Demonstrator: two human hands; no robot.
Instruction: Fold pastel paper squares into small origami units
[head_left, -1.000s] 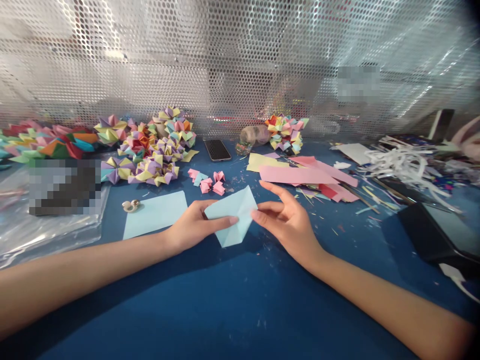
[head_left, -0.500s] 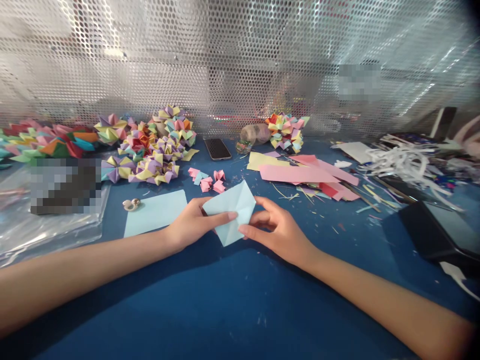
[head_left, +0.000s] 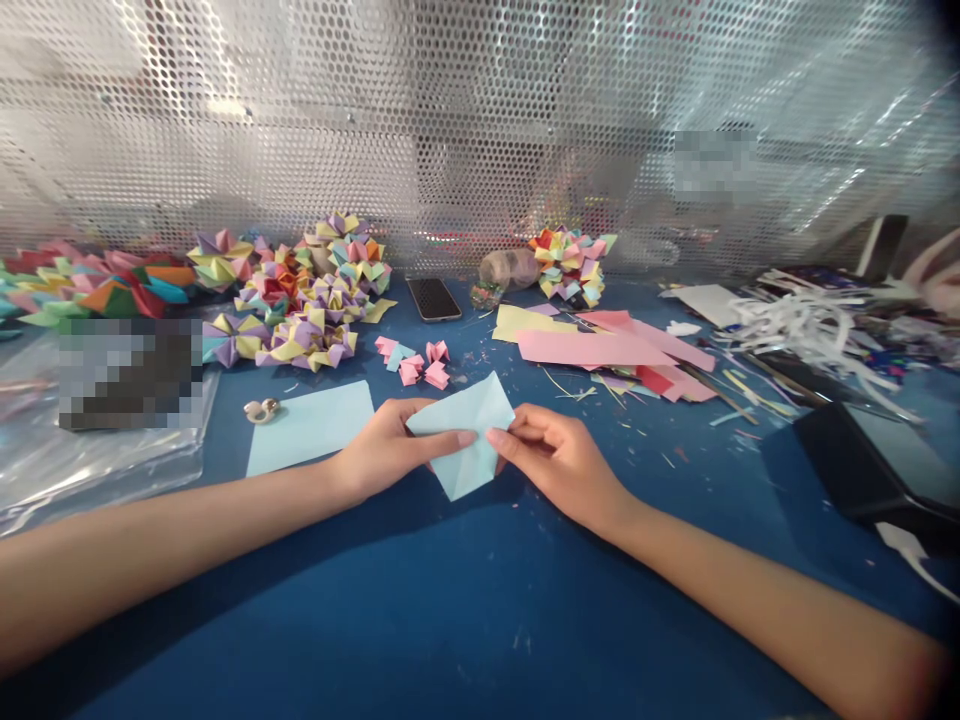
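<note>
Between my two hands is a light blue sheet of paper (head_left: pixel 466 462), creased and partly folded, held above the blue table. My left hand (head_left: pixel 401 440) pinches its left side, thumb lying across the front and fingers hidden behind. At the right edge, my right hand (head_left: pixel 551 445) grips the same paper between thumb and curled fingers. A flat light blue sheet (head_left: pixel 315 425) lies on the table beyond my left forearm, with a small shiny trinket (head_left: pixel 261 409) at its left corner. Small folded pink and blue paper pieces (head_left: pixel 412 367) sit just past my hands.
Colourful folded-paper clusters (head_left: pixel 307 300) line the back left, near a phone (head_left: pixel 433 299). Pink and yellow paper strips (head_left: pixel 596 347) lie back right. Shredded white paper (head_left: pixel 795 325) and a dark device (head_left: pixel 885 470) are at the right; a plastic bag (head_left: pixel 142 455) lies left.
My right thumb has moved up along the paper's right edge, and its fingers have curled in closer. The paper has shifted slightly toward me. My left hand keeps its hold.
</note>
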